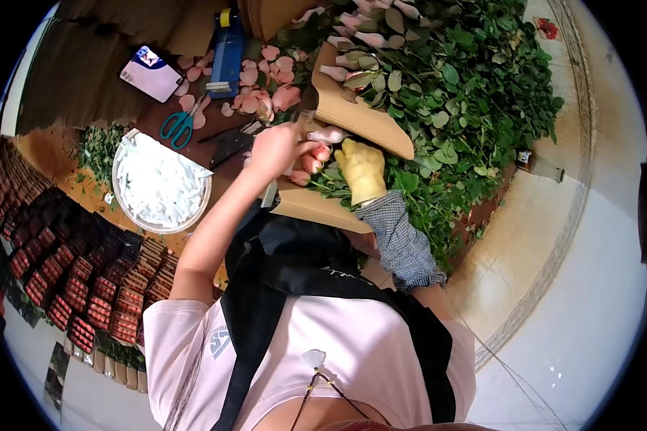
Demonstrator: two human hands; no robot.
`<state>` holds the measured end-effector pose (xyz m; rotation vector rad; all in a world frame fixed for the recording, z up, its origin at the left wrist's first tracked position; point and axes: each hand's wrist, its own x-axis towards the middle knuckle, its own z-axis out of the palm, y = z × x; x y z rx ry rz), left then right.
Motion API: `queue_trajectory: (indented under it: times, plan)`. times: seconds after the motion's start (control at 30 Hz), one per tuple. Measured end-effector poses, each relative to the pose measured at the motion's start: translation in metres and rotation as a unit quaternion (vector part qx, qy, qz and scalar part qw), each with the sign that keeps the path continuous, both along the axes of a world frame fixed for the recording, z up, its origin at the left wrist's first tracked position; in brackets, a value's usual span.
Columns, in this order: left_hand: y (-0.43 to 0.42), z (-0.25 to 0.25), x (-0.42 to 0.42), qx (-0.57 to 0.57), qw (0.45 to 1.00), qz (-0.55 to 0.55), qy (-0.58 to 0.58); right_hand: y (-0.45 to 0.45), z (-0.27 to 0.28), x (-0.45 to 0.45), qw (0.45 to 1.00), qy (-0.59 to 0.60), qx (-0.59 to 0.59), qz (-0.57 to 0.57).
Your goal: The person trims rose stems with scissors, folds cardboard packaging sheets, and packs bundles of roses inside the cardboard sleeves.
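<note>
Rosebuds (313, 162) with pink heads are lying in a small cluster between the person's two hands, over the desk (149, 117), their heads pointing toward the left hand (277, 149). That bare hand is reaching in from the left, its fingers curling inward with the tips coming close together at the uppermost pink head; they are touching it, but whether the grip is clamping on it cannot be told. Right hand, in a yellow glove (362, 169), is resting on the other side of the cluster, its fingers bending over toward the stems; the glove is hiding what lies beneath, so how far its grip is closing cannot be told. A paler bud (328, 135) is lying just above the cluster, between the two hands. A tan cardboard flap (363, 120) is slanting above the glove, and a second tan sheet (320, 207) is lying below the hands. Leafy stems (482, 93) are spreading to the right, while loose petals (286, 97), a blue tool (227, 56), teal-handled scissors (177, 129) and a phone (151, 75) are lying to the upper left. A round basket (116, 176) is holding white pieces (158, 185) left of the bare forearm.
</note>
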<state>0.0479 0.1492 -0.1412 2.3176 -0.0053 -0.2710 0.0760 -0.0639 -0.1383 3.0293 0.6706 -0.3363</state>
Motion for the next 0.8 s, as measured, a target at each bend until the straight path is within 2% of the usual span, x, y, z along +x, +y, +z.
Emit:
queue_trajectory:
  times: [0.03, 0.1, 0.17, 0.2, 0.23, 0.3, 0.4, 0.43, 0.5, 0.57, 0.6, 0.7, 0.8]
  plan:
    - [-0.012, -0.007, 0.002, -0.002, 0.999, -0.013, -0.039, 0.001, 0.001, -0.004, 1.000, -0.010, -0.012, -0.005]
    - [-0.016, -0.019, 0.002, -0.032, 0.997, -0.030, -0.070, -0.002, -0.001, 0.000, 0.994, 0.065, -0.038, -0.085]
    - [0.000, -0.019, -0.003, -0.195, 0.974, 0.065, -0.093, -0.006, -0.011, 0.001, 0.996, 0.035, -0.030, -0.074]
    - [0.018, -0.001, -0.002, -0.237, 0.957, 0.157, -0.064, -0.008, -0.015, -0.001, 0.997, 0.023, -0.023, -0.070]
    - [0.045, 0.021, -0.005, -0.260, 0.940, 0.204, 0.086, -0.009, -0.020, -0.003, 0.998, 0.011, -0.016, -0.066]
    - [0.075, 0.006, -0.019, -0.234, 0.962, 0.140, 0.028, -0.011, -0.021, -0.001, 0.998, -0.006, 0.014, -0.054]
    - [0.052, -0.002, -0.028, -0.379, 0.921, 0.092, 0.019, -0.009, -0.009, -0.001, 0.999, -0.007, 0.026, -0.043]
    - [0.044, -0.011, -0.026, -0.374, 0.923, 0.079, 0.033, -0.007, -0.006, -0.003, 0.998, 0.004, 0.032, -0.049]
    - [0.029, -0.025, -0.016, -0.359, 0.910, 0.064, 0.199, -0.004, -0.001, -0.004, 0.998, 0.013, 0.023, -0.049]
    - [0.002, -0.022, -0.007, -0.274, 0.960, 0.045, 0.041, -0.003, 0.001, -0.005, 0.998, 0.025, 0.010, -0.049]
    - [-0.006, -0.011, -0.003, -0.252, 0.966, 0.040, 0.034, -0.003, 0.000, -0.005, 0.998, 0.034, 0.000, -0.051]
    - [-0.022, 0.000, 0.005, -0.083, 0.996, 0.021, -0.001, -0.006, 0.002, -0.006, 0.999, 0.039, -0.002, -0.038]
    - [-0.026, 0.013, 0.004, -0.112, 0.993, 0.023, -0.020, -0.011, -0.002, -0.009, 0.998, -0.009, 0.048, -0.038]
